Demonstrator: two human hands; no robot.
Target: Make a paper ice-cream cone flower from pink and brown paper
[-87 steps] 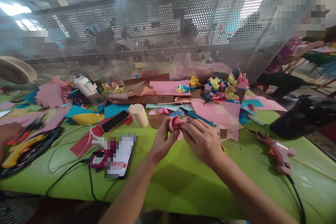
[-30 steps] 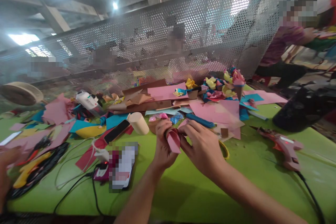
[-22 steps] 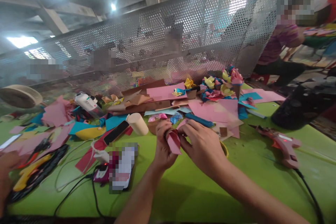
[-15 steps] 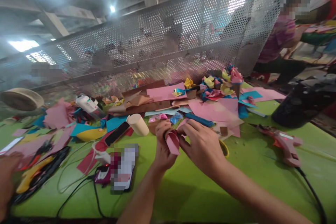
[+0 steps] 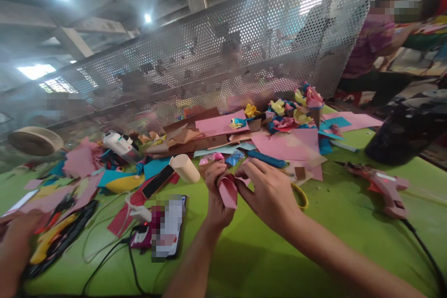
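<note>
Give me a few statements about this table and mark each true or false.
The left hand grips some rolled pink paper. True.
A pink plastic glue gun lies on the flat green table. True.
The right hand holds the glue gun. False: the right hand is at the rolled pink paper.
A perforated grey metal panel rises behind the table. True.
All paper on the table is pink. False: blue paper and brown paper lie there too.

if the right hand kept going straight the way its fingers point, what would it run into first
Most likely the pink rolled paper in the left hand. The right hand has its fingertips right at the paper's edge; whether they already touch it is unclear.
</note>
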